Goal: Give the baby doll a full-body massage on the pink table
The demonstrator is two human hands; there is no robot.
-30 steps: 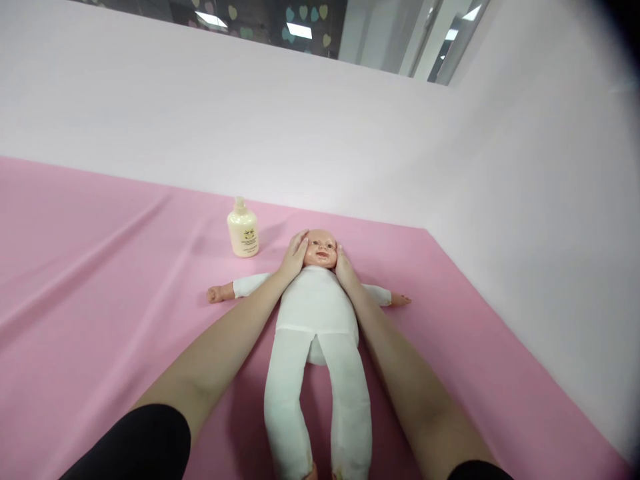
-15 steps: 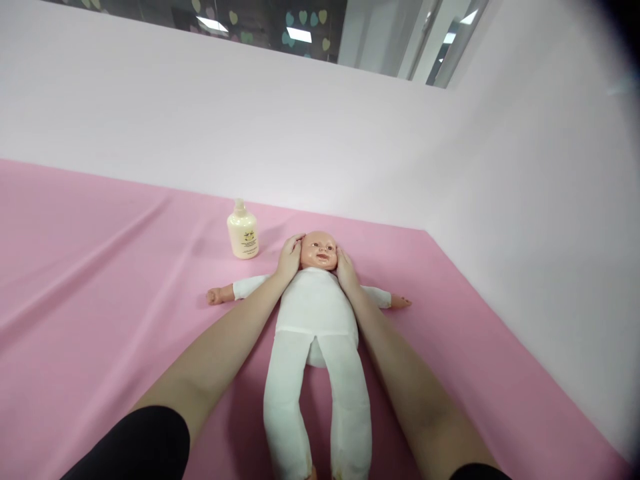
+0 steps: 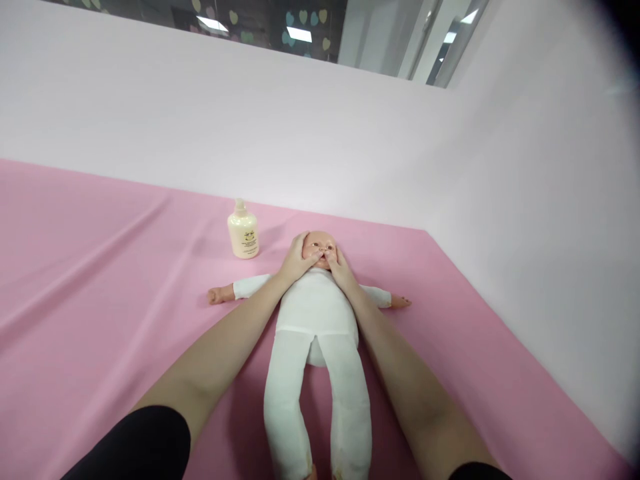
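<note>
Baby doll [image 3: 316,303] flat on its back on the pink sheet [image 3: 100,280], roughly centre of the view, head pointing away toward the white wall [image 3: 300,133], arms stuck straight out to either side, legs running down toward the bottom edge. White bodysuit and white leggings, bare plastic hands poking out of the sleeves. Left hand [image 3: 296,261] cupped against the doll's head on the bottle side, fingers spread loosely over cheek and temple, thumb reaching in across the face near the mouth. Right hand [image 3: 339,268] doing the mirror thing on the other cheek, fingers curved around the side of the head, thumb also landing by the mouth, so both thumbs nearly meeting in the middle of the face. Not a fist or a pinch on either side, more an open, resting cradle with the head in between. Forearms laid along both sides of the torso, black sleeves [image 3: 135,443] just showing at the bottom. Cream lotion bottle [image 3: 243,230] standing upright on the sheet, near the doll's head, off to the left and a bit further back, not touching anything. Glass panel with heart stickers [image 3: 295,13] up above the wall.
</note>
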